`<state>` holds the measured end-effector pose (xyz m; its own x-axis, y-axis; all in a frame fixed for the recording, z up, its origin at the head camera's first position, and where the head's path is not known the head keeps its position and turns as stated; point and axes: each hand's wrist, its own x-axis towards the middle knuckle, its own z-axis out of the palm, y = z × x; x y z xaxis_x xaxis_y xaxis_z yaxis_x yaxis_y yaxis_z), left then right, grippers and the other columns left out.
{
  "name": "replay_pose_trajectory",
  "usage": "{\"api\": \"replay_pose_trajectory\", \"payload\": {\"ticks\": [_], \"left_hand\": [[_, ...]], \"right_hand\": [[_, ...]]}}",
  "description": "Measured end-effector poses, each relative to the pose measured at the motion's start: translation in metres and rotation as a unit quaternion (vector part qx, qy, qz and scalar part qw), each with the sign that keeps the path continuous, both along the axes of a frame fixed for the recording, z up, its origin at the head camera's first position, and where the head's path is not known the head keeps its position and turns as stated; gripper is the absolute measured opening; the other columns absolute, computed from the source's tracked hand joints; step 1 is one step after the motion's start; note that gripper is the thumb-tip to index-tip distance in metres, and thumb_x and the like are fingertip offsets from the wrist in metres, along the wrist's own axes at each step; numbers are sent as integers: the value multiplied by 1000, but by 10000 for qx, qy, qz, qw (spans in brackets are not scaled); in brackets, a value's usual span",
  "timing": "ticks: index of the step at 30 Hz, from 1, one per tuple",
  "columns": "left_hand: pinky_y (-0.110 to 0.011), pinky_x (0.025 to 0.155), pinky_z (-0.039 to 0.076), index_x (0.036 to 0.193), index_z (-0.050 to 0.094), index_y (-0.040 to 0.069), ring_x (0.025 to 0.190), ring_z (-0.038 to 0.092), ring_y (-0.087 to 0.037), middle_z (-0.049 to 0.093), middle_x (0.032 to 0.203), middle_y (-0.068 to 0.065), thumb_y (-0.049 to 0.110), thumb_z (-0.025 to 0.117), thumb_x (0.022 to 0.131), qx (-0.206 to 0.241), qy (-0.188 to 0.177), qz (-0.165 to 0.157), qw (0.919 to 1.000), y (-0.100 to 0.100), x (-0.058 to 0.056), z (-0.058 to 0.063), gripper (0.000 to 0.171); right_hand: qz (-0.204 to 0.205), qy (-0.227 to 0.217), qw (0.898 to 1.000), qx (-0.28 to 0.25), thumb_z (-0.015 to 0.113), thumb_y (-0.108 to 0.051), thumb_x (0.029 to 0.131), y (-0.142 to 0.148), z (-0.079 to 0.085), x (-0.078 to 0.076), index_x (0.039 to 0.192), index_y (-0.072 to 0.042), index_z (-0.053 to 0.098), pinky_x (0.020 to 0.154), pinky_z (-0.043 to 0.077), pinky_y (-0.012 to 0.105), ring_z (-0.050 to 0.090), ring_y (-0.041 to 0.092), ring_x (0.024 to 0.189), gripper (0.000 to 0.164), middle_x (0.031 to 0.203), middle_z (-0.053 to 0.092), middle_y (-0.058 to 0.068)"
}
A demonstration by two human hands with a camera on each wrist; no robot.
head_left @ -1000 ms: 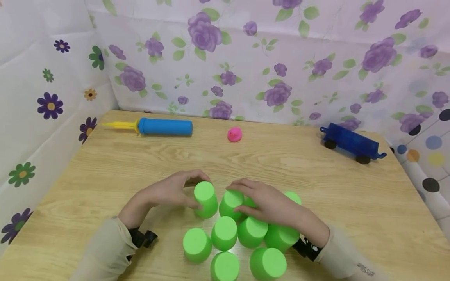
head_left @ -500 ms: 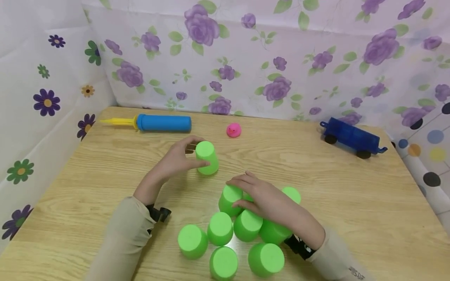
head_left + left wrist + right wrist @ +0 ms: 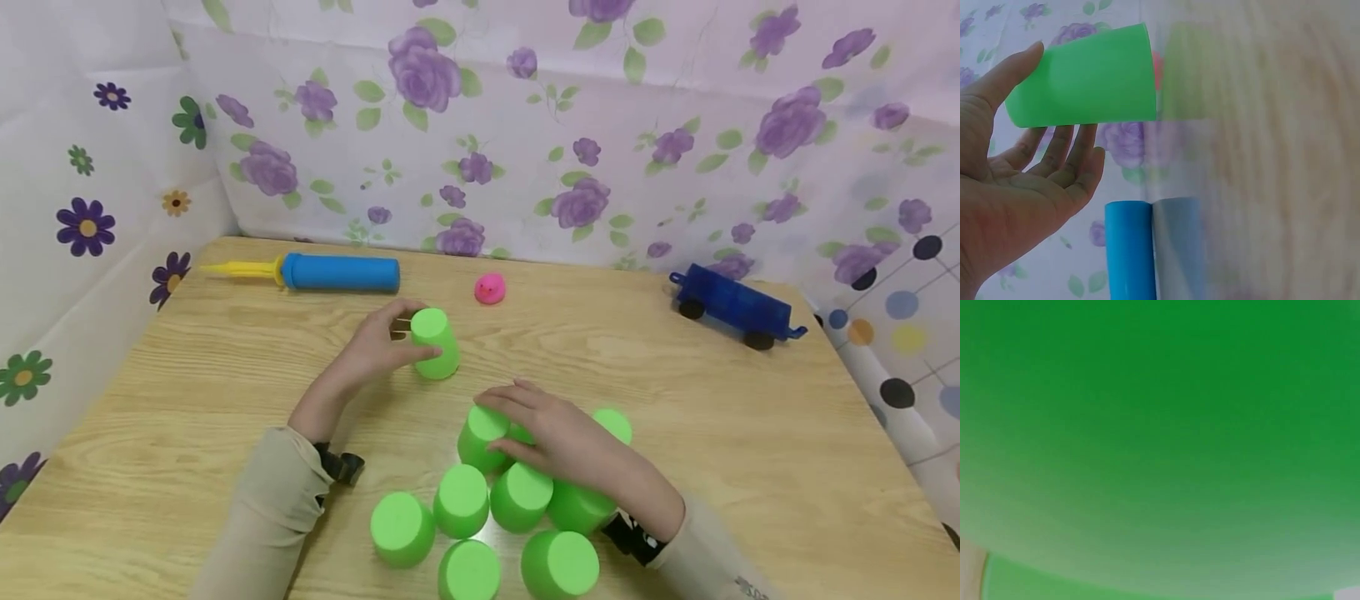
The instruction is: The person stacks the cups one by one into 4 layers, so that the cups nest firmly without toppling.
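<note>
My left hand (image 3: 372, 343) grips an upside-down green plastic cup (image 3: 431, 327) by its sides, thumb in front and fingers behind. In the left wrist view that green cup (image 3: 1088, 78) lies between thumb and fingers, its rim at the table surface. To the right and nearer me, my right hand (image 3: 566, 437) holds a second upturned cup (image 3: 478, 440), fingers on its top and thumb at its side. Several more green cups (image 3: 461, 500) stand upside down around and under that hand, some partly hidden by it. A green cup wall (image 3: 1160, 425) fills the right wrist view.
A blue pump (image 3: 341, 272) with a yellow end lies at the back left of the wooden table (image 3: 225, 400). A small pink toy duck (image 3: 490, 288) sits at the back middle. Toward the back right stands a blue toy wagon (image 3: 731, 304). Flowered cloth hangs behind.
My left hand carried its cup away from the group toward the back of the table, and has stayed there over the last half second. My right hand remains at its cup.
</note>
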<state>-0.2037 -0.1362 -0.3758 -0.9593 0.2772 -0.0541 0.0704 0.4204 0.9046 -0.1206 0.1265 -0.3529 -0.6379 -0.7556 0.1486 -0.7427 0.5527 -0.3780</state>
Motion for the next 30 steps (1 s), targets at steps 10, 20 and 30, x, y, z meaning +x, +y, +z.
{"api": "replay_pose_trajectory", "payload": {"ticks": [10, 20, 30], "left_hand": [[-54, 100, 38, 130, 49, 13, 122, 45, -36, 52, 129, -11, 20, 78, 77, -267, -18, -234, 9994, 4, 2, -1, 61], [-55, 101, 37, 136, 40, 9, 125, 43, -38, 46, 137, -14, 23, 75, 80, -718, 305, -104, 9969, 4, 1, 4, 67], [-58, 109, 21, 147, 12, 18, 139, 20, -34, 22, 150, -12, 32, 73, 81, -392, -38, -464, 9981, -25, 10, 33, 91]], "right_hand": [[-199, -147, 9997, -86, 65, -29, 88, -1, -3, 9, 132, -9, 51, 109, 30, 41, 48, 25, 124, 51, 129, 55, 6], [-154, 26, 9998, -79, 64, -33, 88, -1, -1, 5, 133, -10, 51, 109, 32, 40, 51, 20, 121, 52, 129, 56, 5], [77, 202, 9995, -230, 64, -38, 87, 4, -1, -7, 129, -14, 54, 104, 38, 40, 53, 18, 118, 50, 126, 59, -2]]}}
